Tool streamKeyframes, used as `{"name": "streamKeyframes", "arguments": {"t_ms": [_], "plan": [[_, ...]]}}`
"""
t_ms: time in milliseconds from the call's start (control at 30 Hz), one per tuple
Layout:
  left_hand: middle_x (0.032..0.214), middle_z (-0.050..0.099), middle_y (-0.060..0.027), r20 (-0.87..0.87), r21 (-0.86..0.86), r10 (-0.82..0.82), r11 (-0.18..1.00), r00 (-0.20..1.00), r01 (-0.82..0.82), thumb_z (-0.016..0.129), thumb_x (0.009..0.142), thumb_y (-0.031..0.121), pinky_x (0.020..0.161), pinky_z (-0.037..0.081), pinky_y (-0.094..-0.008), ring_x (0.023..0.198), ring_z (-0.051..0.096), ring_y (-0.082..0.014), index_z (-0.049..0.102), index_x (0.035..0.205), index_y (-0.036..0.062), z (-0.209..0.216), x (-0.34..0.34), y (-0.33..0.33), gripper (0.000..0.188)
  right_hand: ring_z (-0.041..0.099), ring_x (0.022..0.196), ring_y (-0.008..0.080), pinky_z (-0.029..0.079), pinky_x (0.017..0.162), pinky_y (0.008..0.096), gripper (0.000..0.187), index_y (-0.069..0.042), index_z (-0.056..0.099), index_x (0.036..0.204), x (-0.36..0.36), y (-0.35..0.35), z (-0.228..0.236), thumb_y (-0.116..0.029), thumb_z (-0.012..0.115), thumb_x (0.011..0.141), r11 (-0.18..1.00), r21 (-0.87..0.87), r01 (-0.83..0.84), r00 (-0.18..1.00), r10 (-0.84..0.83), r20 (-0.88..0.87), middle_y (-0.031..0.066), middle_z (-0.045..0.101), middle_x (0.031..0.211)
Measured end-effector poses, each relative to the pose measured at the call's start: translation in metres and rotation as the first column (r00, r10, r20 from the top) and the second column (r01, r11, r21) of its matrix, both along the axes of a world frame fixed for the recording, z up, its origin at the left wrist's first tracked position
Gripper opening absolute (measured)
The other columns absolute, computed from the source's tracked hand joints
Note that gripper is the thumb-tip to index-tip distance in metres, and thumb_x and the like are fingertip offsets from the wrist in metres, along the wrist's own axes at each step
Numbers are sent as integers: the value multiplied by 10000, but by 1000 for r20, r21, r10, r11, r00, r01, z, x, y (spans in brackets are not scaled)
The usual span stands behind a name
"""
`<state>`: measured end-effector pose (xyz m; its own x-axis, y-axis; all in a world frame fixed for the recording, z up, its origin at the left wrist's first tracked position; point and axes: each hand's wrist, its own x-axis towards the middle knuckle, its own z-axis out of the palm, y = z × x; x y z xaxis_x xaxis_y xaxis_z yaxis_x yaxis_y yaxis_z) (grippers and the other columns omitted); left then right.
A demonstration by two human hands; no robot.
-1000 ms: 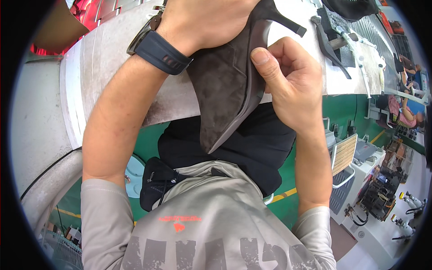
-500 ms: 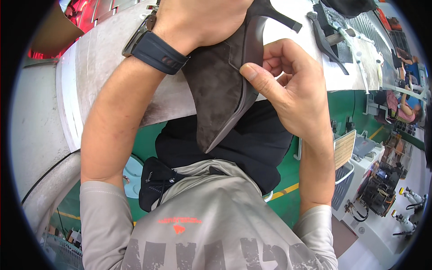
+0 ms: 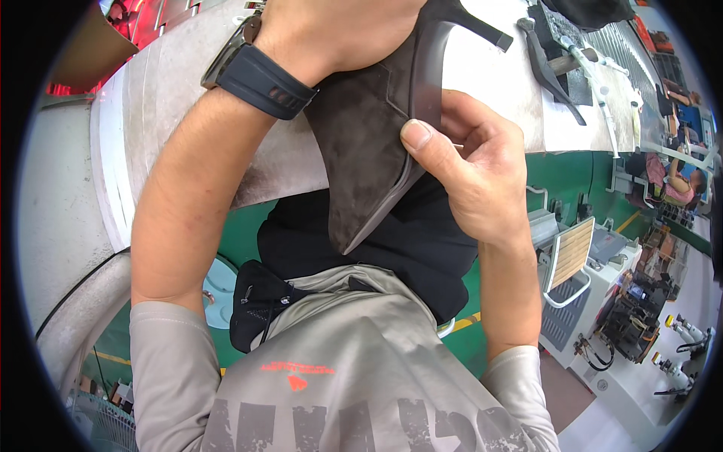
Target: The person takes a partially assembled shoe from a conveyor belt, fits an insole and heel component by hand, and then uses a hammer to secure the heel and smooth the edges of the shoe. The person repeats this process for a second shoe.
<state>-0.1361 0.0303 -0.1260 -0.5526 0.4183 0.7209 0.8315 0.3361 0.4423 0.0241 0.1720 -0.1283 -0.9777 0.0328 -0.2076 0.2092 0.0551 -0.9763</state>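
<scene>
A dark brown suede high-heeled shoe hangs over the table's near edge, its pointed toe toward my body and its slim heel at the upper right. Across its upper end lies my left hand, closed round the shoe; the fingertips are hidden behind it. My right hand grips the shoe's right side. Its thumb presses on the seam where the suede meets the smooth sole edge, and the other fingers curl behind the sole. A thin, pale tip shows by those fingers, too small to name.
The shoe is above a pale worktable. At the table's far right lie a dark hammer-like tool and white tube-like pieces. A wooden-slatted chair and machines stand on the right. Another person sits farther off. A thick pale pipe curves at left.
My right hand has shifted left and slightly down along the seam, its thumb bearing closer onto the suede. The left hand and the shoe have barely moved.
</scene>
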Motion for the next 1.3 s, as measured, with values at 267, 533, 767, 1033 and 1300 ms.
{"name": "streamKeyframes", "arguments": {"t_ms": [267,533,767,1033,1300], "plan": [[620,561,-261,342,198,-71,980,937,2,631,1025,310,532,415,-440,526,567,-359,657,723,-62,15,16,-1,480,678,1169,206,534,1026,342,750,140,483,1478,24,-6,-32,-225,850,936,996,-51,76,967,-86,-240,184,705,1272],[625,571,-260,392,182,-74,983,917,2,632,1022,320,535,424,-451,537,589,-365,670,742,-64,18,16,0,477,571,1343,251,451,1153,379,923,156,325,1575,33,-16,-22,-104,872,878,980,-192,47,981,-82,-176,223,567,1464],[627,590,-236,396,139,-64,990,916,9,654,1020,333,553,443,-419,542,595,-311,678,745,-59,15,14,-1,480,686,1094,168,556,1002,317,645,139,569,1396,11,-6,-2,-116,863,882,975,-192,110,994,-104,43,154,718,1213],[988,701,-31,376,452,30,867,926,-211,430,1151,465,842,494,-279,898,597,-106,704,1124,-51,6,-7,-60,584,726,903,197,578,837,323,579,80,724,1184,-40,-3,9,-401,871,896,949,180,260,859,-142,-491,158,774,992],[1252,679,-179,18,-235,44,971,999,-39,996,671,403,974,562,-430,1135,686,-339,665,1290,6,27,73,-106,806,652,1229,370,519,1049,456,687,-19,716,1278,-49,27,5,-365,949,732,773,582,252,668,296,-683,181,703,1314]]}}
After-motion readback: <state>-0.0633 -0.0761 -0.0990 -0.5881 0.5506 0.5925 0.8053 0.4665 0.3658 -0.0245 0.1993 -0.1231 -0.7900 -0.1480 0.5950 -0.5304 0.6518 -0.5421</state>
